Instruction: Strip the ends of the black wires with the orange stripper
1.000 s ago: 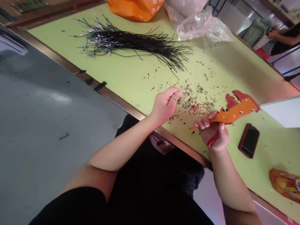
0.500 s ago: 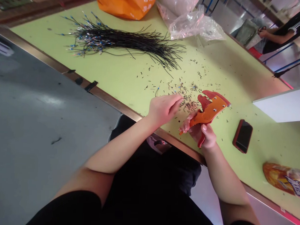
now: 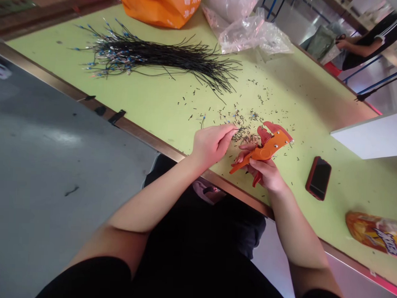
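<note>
My left hand [image 3: 211, 143] is closed in a pinch over the table's front part. A short dark wire [image 3: 202, 122] with a blue tip sticks up behind the knuckles, and its dark other end shows at my fingertips. My right hand [image 3: 266, 171] is wrapped around an orange and red wire stripper [image 3: 268, 150], its jaws pointing up and away to the right. The stripper's jaws stand apart from the wire end. Farther back lies a bundle of black wires [image 3: 169, 56] with blue-tipped ends at the left.
Black wire scraps [image 3: 241, 124] litter the green table [image 3: 148, 99]. A phone [image 3: 319, 178], a snack packet [image 3: 374, 233] and a white panel [image 3: 371, 135] are on the right. An orange bag [image 3: 161, 8] and clear plastic bags [image 3: 254, 35] sit behind. Another person [image 3: 368, 46] works at the far right.
My right hand has turned the wire stripper slightly and moved it a little left, with its grip around the handles shifted. My left hand keeps its pinch; the whole view has shifted slightly.
</note>
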Action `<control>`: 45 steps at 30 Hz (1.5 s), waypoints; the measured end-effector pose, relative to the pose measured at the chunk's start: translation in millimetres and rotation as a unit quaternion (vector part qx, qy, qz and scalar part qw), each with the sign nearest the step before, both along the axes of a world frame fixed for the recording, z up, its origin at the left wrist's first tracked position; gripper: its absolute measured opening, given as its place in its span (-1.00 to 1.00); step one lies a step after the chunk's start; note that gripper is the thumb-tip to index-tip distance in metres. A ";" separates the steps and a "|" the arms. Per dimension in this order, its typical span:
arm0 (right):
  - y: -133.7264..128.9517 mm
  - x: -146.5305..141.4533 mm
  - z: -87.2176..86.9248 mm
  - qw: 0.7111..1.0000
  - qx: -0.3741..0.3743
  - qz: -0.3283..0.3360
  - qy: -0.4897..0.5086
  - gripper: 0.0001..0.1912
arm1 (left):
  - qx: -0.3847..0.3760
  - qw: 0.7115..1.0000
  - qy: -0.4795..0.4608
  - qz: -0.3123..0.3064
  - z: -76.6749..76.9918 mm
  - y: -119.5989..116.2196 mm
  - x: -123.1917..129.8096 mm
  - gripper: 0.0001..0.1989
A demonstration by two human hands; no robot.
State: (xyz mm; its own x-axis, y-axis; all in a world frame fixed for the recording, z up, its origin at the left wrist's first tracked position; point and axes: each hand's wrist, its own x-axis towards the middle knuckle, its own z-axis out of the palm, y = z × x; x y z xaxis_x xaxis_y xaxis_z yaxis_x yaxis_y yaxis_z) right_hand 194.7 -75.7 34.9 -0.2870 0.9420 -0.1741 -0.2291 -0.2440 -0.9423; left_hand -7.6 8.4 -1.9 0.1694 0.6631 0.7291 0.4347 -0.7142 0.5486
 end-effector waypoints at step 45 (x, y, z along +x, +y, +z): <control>-2.6 -4.5 -8.0 0.982 0.099 -0.090 -0.135 -0.56 | -0.021 1.000 0.013 0.007 1.2 -3.0 0.2 -0.52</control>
